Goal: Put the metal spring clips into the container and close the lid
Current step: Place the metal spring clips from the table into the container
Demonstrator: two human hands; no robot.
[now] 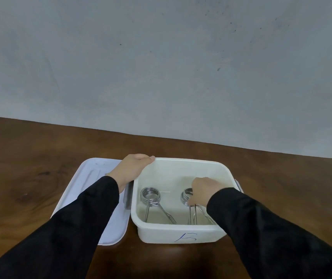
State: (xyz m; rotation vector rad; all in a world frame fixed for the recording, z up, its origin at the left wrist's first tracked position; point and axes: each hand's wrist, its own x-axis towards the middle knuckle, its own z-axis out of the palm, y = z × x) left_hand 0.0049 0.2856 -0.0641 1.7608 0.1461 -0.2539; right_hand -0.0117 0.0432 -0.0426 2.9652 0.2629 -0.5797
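Observation:
A white plastic container [181, 234] stands open on the wooden table, with a blue mark on its front wall. One metal spring clip [151, 196] lies inside at the left, coil towards the far side, handles towards me. A second spring clip [187, 198] lies inside at the right, partly hidden under my right hand [203, 190], whose fingers are closed on its coil and handles. My left hand [131, 170] grips the container's left rim near the far corner. The white lid [84, 190] lies flat on the table left of the container, partly under my left forearm.
The brown wooden table [30, 158] runs to a grey wall [161, 67] at the back. A grey latch [127, 198] sits on the container's left side, another shows at the right side [238, 185]. Black sleeves cover both forearms.

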